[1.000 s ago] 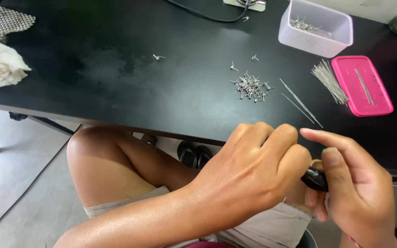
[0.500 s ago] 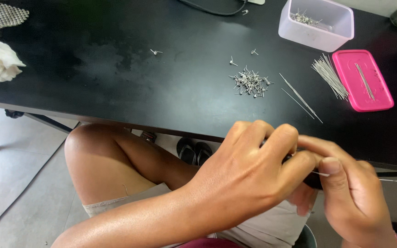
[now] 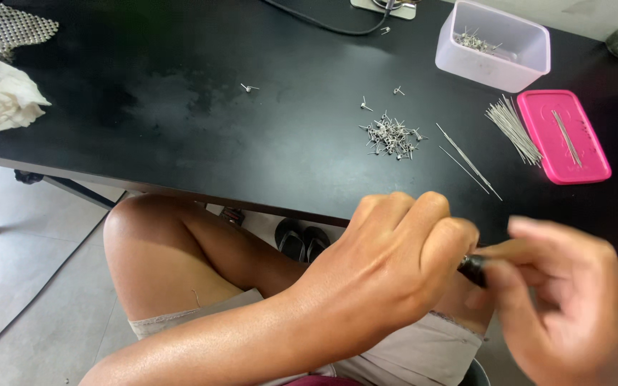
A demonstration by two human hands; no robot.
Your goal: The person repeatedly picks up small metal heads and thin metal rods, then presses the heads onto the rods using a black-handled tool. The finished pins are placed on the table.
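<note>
Below the black table [image 3: 180, 136] edge, left hand [image 3: 395, 271] curls closed around a small black tool [image 3: 475, 270]; its tip points right into the blurred right hand's [image 3: 559, 300] pinching fingers.

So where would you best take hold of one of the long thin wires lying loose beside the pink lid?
Probably at its near end, from above: the loose wire lies flat on the black table, apart from the bundle, so fingertips can pinch and tip it up.
</note>
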